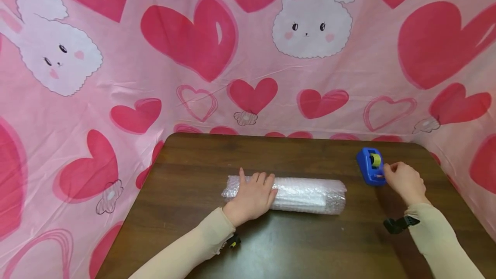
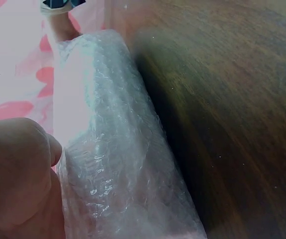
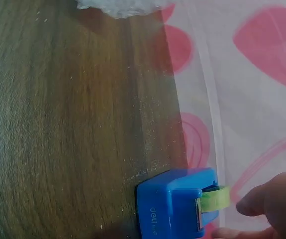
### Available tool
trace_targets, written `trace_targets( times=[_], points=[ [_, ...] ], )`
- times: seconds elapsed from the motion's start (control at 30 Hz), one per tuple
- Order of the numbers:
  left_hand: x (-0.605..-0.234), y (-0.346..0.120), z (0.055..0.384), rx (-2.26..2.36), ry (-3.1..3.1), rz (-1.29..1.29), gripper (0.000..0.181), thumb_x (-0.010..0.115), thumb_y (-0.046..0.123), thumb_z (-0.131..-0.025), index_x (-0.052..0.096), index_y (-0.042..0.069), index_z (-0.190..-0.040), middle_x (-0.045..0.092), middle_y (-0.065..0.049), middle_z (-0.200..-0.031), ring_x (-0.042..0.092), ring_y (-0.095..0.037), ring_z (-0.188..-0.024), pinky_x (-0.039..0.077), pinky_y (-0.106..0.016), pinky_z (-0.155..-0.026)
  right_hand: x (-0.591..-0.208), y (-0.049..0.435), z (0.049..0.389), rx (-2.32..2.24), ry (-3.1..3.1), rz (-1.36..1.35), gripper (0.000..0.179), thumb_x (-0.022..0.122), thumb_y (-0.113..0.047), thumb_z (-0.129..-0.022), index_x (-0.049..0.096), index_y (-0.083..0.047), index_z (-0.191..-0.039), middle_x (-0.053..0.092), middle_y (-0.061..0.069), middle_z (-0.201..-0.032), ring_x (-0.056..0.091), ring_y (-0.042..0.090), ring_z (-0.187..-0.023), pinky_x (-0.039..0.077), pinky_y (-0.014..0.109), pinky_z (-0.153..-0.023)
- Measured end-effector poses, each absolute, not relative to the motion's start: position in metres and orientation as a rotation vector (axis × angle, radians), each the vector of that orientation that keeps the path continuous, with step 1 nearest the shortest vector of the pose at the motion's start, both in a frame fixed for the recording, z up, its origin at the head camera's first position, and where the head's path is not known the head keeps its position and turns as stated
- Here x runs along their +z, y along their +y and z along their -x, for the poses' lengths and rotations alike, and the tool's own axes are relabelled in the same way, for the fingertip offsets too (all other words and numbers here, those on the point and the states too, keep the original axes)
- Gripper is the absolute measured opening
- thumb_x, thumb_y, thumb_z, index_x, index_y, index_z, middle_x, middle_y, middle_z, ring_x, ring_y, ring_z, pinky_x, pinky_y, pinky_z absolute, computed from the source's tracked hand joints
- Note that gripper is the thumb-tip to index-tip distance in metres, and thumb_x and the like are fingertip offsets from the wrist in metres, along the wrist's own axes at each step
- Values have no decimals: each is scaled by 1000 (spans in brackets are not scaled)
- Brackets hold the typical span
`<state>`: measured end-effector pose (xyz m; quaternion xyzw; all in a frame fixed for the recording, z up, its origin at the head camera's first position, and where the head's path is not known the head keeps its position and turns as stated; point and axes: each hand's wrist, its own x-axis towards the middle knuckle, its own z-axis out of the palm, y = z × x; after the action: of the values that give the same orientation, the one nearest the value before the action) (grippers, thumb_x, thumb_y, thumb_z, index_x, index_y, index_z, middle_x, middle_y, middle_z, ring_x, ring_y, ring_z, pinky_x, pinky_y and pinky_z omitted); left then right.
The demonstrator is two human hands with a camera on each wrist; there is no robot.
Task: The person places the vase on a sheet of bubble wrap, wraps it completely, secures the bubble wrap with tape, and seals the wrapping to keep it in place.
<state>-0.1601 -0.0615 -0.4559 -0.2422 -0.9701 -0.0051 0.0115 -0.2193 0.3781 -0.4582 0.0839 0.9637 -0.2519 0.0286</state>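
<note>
- The bubble-wrapped roll [image 1: 298, 195] lies lengthwise, just below and right of the middle of the head view; what the wrap covers is blurred by glare and cannot be made out.
- The left hand [image 1: 252, 195] rests across the roll's left part, fingers laid over the top and thumb toward the right, hiding the wrap beneath; most of the roll extends to the right of this hand.
- In the left wrist view the roll's near end is cut off at the bottom edge, and only part of the hand shows at lower left.
- The blue tape dispenser [image 1: 365, 169], well apart from the roll, stands at the right of the head view, its yellow tape [image 1: 375, 160] in the upper part.
- The right hand [image 1: 405, 181] is at the dispenser's lower right, fingers bent; whether they pinch the tape end cannot be told, and the right wrist view crops both hand and dispenser.
- Beneath is the brown wooden table [image 1: 302, 249], its near edge outside the frame; behind hangs the pink heart-patterned cloth [image 1: 174, 66].
</note>
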Motion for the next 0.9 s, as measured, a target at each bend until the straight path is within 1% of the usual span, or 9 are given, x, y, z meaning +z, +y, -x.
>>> trace_targets(
  times=[0.07, 0.13, 0.23, 0.33, 0.5, 0.67, 0.77, 0.83, 0.9],
  points=[
    [-457, -61, 160, -9, -3024, 753, 52, 35, 43, -112, 52, 12, -150, 60, -12, -142, 55, -30, -133, 26, -79, -109, -460, 382, 221, -807, 2910, -222, 64, 39, -41, -108, 51, 19, -125, 59, 42, -115, 58, 54, -97, 49, 60, -73],
    [-457, -61, 160, -3, -3019, 751, 52, 36, 43, -111, 52, 12, -150, 60, -12, -141, 55, -30, -133, 26, -79, -109, -462, 384, 224, -835, 2865, -193, 66, 37, -41, -109, 50, 21, -125, 61, 40, -109, 60, 48, -92, 52, 53, -71],
    [-456, -61, 159, -3, -3014, 753, 52, 37, 42, -111, 52, 11, -149, 61, -12, -141, 55, -30, -132, 27, -79, -109, -464, 385, 227, -887, 2829, -165, 65, 36, -39, -110, 51, 23, -122, 63, 35, -101, 62, 39, -84, 54, 42, -66],
    [-455, -61, 159, -13, -3011, 758, 52, 37, 43, -111, 53, 11, -149, 61, -12, -140, 56, -30, -132, 27, -79, -108, -467, 385, 229, -936, 2809, -154, 61, 38, -36, -111, 51, 23, -120, 63, 35, -99, 64, 34, -79, 53, 35, -62],
    [-456, -61, 159, -13, -2999, 752, 51, 38, 43, -111, 54, 11, -148, 61, -12, -140, 56, -30, -132, 27, -79, -108, -470, 386, 229, -968, 2867, -122, 53, 45, -32, -110, 57, 20, -114, 64, 32, -97, 60, 34, -81, 50, 34, -62],
    [-457, -61, 159, -10, -2991, 753, 51, 38, 43, -111, 54, 11, -148, 61, -12, -139, 56, -30, -131, 28, -79, -108, -469, 385, 226, -974, 2896, -154, 55, 46, -33, -110, 59, 20, -114, 66, 32, -99, 58, 38, -85, 45, 34, -65],
    [-458, -61, 159, -3, -2984, 750, 50, 38, 42, -111, 54, 11, -147, 62, -12, -138, 56, -30, -130, 28, -80, -108, -470, 382, 225, -1062, 2831, -202, 55, 43, -33, -111, 55, 21, -116, 67, 27, -93, 63, 30, -78, 51, 33, -62],
    [-458, -61, 159, -3, -2979, 747, 50, 38, 42, -111, 54, 11, -147, 62, -12, -138, 57, -30, -130, 28, -80, -107, -473, 378, 225, -1191, 2753, -244, 53, 41, -30, -111, 50, 21, -117, 67, 21, -88, 67, 20, -71, 57, 33, -62],
    [-458, -61, 159, -1, -2974, 746, 50, 38, 43, -111, 54, 11, -147, 62, -12, -138, 57, -30, -130, 28, -80, -107, -477, 375, 225, -1307, 2685, -290, 49, 39, -28, -111, 47, 21, -117, 67, 17, -85, 69, 12, -64, 60, 31, -63]
  ],
)
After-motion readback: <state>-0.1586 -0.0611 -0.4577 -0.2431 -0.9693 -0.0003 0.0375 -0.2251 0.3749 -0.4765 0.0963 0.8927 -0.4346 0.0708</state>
